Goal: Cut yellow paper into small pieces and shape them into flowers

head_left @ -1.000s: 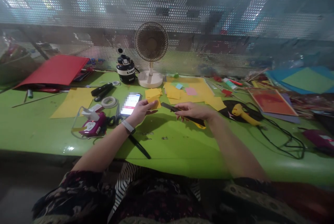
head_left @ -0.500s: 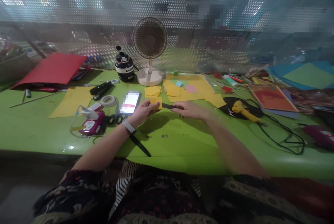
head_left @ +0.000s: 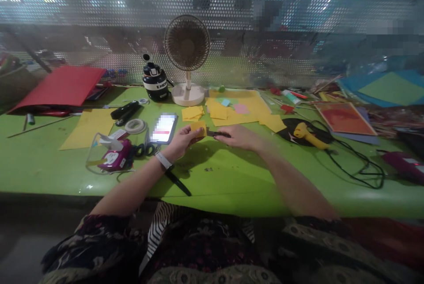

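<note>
Green worktop (head_left: 238, 191) before a perforated screen (head_left: 122, 32). Left hand (head_left: 181, 141) pinches a small yellow paper (head_left: 198, 128) above the surface; right hand (head_left: 241, 137) grips a dark knife (head_left: 218, 134). Paper lies between the hands, directly left of the knife, whose long axis runs roughly sideways, tip at the paper's right edge; whether the blade passes behind it cannot be told.

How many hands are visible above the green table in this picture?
2. The left hand, near the middle, pinches yellow paper; the right hand, to the right of it, grips a dark cutter.
</note>
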The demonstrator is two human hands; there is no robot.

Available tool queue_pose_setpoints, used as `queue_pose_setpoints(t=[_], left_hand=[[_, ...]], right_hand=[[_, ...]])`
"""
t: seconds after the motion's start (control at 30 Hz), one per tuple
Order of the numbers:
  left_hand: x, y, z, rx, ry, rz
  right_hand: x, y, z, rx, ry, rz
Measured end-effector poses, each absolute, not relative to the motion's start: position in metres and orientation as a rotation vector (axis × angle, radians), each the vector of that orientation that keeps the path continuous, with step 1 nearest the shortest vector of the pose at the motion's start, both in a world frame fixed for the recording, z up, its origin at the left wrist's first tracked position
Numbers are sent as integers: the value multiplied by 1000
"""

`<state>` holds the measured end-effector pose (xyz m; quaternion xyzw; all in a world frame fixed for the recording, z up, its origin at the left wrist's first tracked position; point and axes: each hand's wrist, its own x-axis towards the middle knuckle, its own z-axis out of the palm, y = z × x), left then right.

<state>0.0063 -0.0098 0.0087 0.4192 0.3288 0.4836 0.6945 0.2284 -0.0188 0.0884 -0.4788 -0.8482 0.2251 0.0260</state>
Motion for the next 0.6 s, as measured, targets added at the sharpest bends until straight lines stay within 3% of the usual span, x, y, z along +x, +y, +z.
queue_pose_setpoints(t=[0.3,0.6], left_hand=[[7,-8,10,884,714,1137],[9,-8,12,818,730,1170]], right_hand=[[229,-20,89,-1529,-2613,859],[228,-21,91,-1529,-2610,747]])
